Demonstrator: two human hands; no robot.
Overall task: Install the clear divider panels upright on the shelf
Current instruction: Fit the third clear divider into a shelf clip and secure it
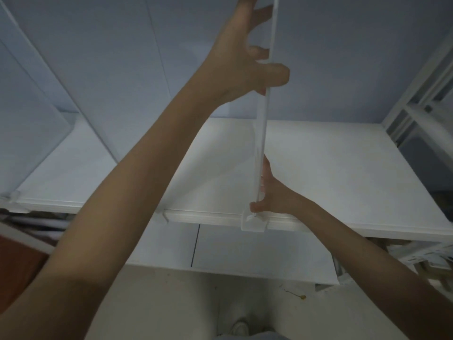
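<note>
The clear divider panel stands edge-on to you, long axis vertical, its foot clip at the shelf front lip; your left hand pinches it high, your right hand grips low, nearer the clip

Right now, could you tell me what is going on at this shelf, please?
A person is fitting a clear divider panel upright on the white shelf. The left hand grips the panel's front edge high up, and the right hand holds it low, near the clip hooked over the shelf's front edge. Another clear panel already stands upright further left.
</note>
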